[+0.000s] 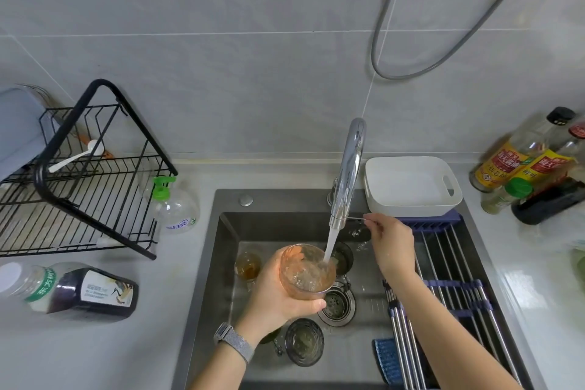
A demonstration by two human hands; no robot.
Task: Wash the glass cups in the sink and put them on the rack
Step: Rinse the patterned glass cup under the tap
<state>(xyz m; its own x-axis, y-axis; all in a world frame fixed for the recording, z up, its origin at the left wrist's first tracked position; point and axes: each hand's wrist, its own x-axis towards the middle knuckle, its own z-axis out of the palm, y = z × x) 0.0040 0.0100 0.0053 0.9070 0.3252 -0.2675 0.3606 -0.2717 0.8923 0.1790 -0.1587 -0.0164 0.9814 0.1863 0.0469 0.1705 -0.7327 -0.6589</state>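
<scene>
Glass cup (306, 272), rigid, breakable, likely slick when wet and heavier as it fills: held over the sink (221, 263) under the tap's (348, 174) stream, left hand (278, 298) wrapped round its wall, the safest hold; right hand (392, 244) pinching the tap lever (356, 216).

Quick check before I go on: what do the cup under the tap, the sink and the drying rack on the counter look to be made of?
Cup in the left hand: clear glass, since water and fingers show through it. Sink: probably brushed stainless steel, grey with a dull sheen. Rack: thin wire with a matte black coat, likely coated metal.
</scene>
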